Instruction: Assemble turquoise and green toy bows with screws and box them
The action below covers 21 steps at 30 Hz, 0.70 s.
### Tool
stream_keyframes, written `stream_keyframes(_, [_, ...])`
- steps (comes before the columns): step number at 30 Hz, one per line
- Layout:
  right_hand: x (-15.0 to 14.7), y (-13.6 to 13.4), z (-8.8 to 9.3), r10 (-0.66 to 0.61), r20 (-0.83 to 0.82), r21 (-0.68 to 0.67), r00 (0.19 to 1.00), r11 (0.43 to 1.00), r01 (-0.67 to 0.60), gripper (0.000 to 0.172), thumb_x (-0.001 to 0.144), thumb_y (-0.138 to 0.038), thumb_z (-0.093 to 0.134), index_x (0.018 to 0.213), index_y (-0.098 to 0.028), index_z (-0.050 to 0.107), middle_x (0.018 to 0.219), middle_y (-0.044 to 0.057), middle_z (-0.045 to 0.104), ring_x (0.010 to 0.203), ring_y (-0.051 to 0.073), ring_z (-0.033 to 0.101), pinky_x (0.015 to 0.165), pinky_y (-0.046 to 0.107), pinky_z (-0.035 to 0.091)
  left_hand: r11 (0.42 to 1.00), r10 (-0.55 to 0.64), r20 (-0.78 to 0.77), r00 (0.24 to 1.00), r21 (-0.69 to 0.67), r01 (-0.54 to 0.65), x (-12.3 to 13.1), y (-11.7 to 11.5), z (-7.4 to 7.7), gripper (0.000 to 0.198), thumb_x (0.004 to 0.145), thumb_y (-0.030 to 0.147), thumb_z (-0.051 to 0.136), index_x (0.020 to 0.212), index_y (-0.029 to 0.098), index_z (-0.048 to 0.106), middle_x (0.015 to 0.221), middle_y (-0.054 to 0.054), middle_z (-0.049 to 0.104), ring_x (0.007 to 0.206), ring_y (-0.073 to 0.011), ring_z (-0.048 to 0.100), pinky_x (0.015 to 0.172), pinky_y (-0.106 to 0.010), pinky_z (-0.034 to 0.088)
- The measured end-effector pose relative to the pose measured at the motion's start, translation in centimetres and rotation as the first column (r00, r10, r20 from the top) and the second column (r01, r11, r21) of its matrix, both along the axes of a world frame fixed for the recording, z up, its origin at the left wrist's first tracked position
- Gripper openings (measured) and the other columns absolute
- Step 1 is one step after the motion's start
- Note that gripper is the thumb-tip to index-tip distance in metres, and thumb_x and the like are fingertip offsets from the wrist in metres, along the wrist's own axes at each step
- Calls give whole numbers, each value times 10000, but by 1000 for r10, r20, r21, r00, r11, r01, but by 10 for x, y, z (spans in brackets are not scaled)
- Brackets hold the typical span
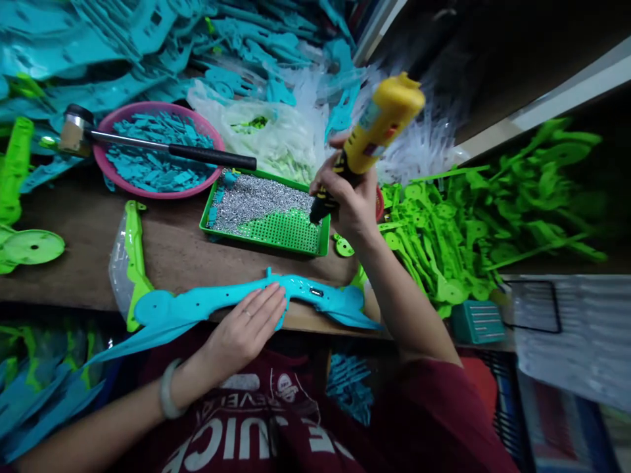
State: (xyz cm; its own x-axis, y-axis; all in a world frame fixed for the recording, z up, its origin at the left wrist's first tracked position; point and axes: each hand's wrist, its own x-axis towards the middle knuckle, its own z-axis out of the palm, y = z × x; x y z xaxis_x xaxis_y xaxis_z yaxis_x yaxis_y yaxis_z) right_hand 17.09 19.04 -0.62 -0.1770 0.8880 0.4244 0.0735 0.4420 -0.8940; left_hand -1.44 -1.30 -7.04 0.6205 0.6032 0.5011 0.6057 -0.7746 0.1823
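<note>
My left hand (254, 322) lies flat, fingers stretched out, on a long bow-shaped blue plastic piece (197, 301) at the table's front edge. A green limb (135, 263) joins the piece's left end. Along its upper face small screw holes show. My right hand (352, 197) grips a yellow and black electric screwdriver (384, 118), its black nose pointing down to the left. That nose is over the right end of a green perforated tray (280, 226) holding many small silver screws (263, 197). What lies under my left palm is hidden.
A pink bowl (101, 164) of small blue parts stands behind, a hammer (197, 156) across it. Green parts (438, 230) pile up at right, beside a teal box (478, 322). Blue parts (123, 46) and a clear plastic bag (221, 108) fill the back.
</note>
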Motion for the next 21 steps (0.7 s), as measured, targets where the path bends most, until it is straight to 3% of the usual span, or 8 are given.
stream_keyframes(3, [-3,-1,-12,-69,-189,-4,980,998,70,452,780,-573,701,1058,-323,446,703,-87,450,489,99,537,482,272,484,998,-40,-9,999,49,40,-3,2,-15,390,945,81,571,1321,-23,580,1392,-241,604,1387,-357,499,1113,-459,497])
stream_keyframes(6, [-7,3,-26,-198,-206,16,958,979,205,427,814,-601,637,1051,-324,413,677,-92,411,460,93,510,465,263,456,996,-46,-10,999,78,46,-6,-1,-17,400,953,88,551,1333,-34,575,1405,-241,593,1393,-351,493,1159,-453,448])
stream_keyframes(9, [-6,4,-29,-245,-212,56,946,963,262,399,827,-563,624,1057,-327,398,656,-97,383,450,92,495,470,261,451,1000,-5,-41,999,-17,4,-10,-5,-3,399,966,54,455,1338,-16,582,1435,-210,579,1369,-328,525,1202,-456,370])
stream_keyframes(13, [0,-1,-15,-271,-184,107,945,950,293,364,848,-519,585,1079,-325,381,646,-98,366,439,96,478,454,256,434,990,-14,-61,998,-140,5,-19,4,35,424,1014,106,342,1349,65,599,1474,-136,565,1376,-270,522,1256,-438,227])
stream_keyframes(15, [2,-2,-9,-279,-201,129,939,943,308,324,863,-480,574,1081,-328,389,645,-96,366,436,95,475,443,250,415,990,-46,-79,996,-135,36,-19,26,51,424,1041,175,333,1367,76,586,1485,-138,554,1399,-264,495,1243,-429,239])
stream_keyframes(17, [1,-3,-5,-272,-239,148,932,938,312,292,875,-441,571,1087,-332,401,648,-94,371,438,92,478,446,251,409,988,-88,-83,993,-136,77,-10,64,56,428,1062,247,340,1374,78,579,1480,-146,557,1417,-256,476,1203,-411,302])
stream_keyframes(18, [1,-4,-4,-267,-254,153,930,938,311,286,879,-432,570,1092,-333,406,651,-92,373,441,92,479,448,254,409,985,-146,-56,988,-106,139,-3,86,54,452,1072,318,346,1345,63,600,1439,-167,591,1393,-260,505,1174,-403,341])
stream_keyframes(21, [2,-9,-1,-293,-239,143,926,933,332,291,888,-464,544,1111,-335,410,658,-87,364,445,100,473,459,271,422,936,-305,-142,942,-226,269,18,153,31,503,1050,463,433,1368,108,591,1441,-143,592,1415,-238,482,1181,-391,331])
